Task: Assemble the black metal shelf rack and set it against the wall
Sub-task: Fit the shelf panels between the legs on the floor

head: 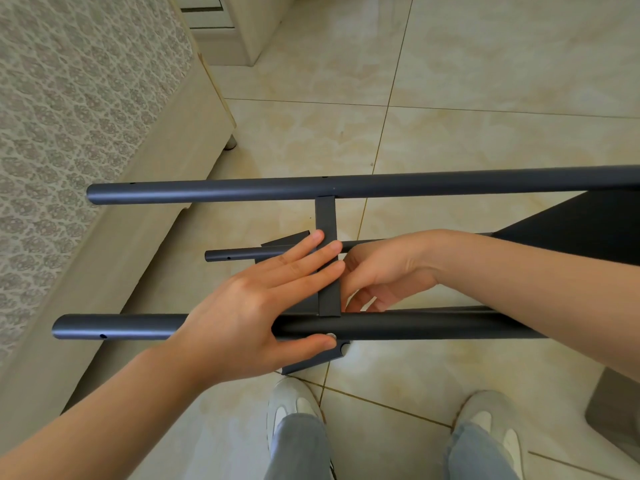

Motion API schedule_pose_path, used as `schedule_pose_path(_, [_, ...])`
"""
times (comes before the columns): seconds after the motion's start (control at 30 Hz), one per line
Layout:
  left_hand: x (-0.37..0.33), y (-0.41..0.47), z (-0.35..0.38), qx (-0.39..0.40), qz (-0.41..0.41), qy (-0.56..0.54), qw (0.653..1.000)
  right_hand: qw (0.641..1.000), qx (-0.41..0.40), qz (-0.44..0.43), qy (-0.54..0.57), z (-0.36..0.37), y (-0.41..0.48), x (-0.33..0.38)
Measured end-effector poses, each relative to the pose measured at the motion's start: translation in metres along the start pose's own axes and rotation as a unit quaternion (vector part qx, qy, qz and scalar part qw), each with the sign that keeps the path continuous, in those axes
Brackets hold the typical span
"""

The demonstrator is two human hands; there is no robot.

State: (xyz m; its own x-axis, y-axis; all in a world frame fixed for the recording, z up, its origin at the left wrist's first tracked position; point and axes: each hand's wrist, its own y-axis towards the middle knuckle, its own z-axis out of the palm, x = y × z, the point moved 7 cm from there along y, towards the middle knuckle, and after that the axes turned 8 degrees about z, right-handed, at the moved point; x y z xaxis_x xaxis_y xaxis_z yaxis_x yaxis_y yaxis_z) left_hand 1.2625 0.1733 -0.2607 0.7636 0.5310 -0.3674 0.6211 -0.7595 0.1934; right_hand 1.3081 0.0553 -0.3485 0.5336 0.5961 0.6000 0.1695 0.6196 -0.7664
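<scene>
The black metal rack lies on its side above the tiled floor, its two thick tubes running left to right: a far tube (pixel 214 191) and a near tube (pixel 415 327). A flat black crossbar (pixel 325 216) joins them. A thinner lower tube (pixel 235 255) shows beneath. My left hand (pixel 263 299) lies over the near tube with fingers flat on the crossbar and thumb under the tube beside a small silver screw (pixel 331 336). My right hand (pixel 384 271) curls behind the crossbar; what its fingers hold is hidden. A black shelf panel (pixel 588 230) sits at the right.
A bed (pixel 86 109) with a patterned cover and a beige frame runs along the left. A cream cabinet (pixel 249 26) stands at the far end. My two shoes (pixel 291 407) stand just under the rack. A grey object (pixel 616 407) sits at the right edge.
</scene>
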Motion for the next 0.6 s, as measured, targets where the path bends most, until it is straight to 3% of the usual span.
schedule_pose_path(0.6, [0.0009,0.0000,-0.0003,-0.004,0.000,0.003,1.000,0.999,-0.015,0.025,-0.018,-0.0015,-0.0016,-0.0049])
